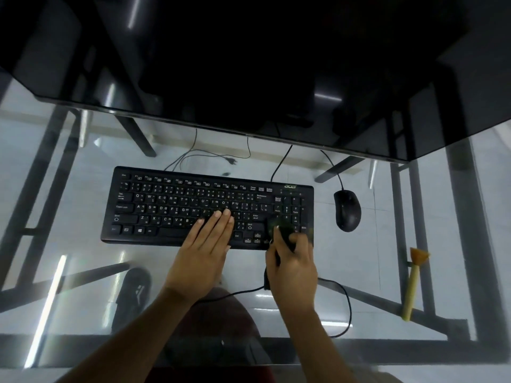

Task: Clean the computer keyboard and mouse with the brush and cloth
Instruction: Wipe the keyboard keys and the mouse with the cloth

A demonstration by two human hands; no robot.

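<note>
Below, glass desk (83, 189), keyboard (193, 205), tiled floor (27, 150)

This looks like a computer desk in a home or a small office. A black keyboard (207, 207) and a mouse (347, 210) sit on a see-through glass table (83, 205) – a big dark screen (221, 64) stands behind them. Through the glass you can see pale floor tiles (27, 150) and loose wires (199, 156).
</note>
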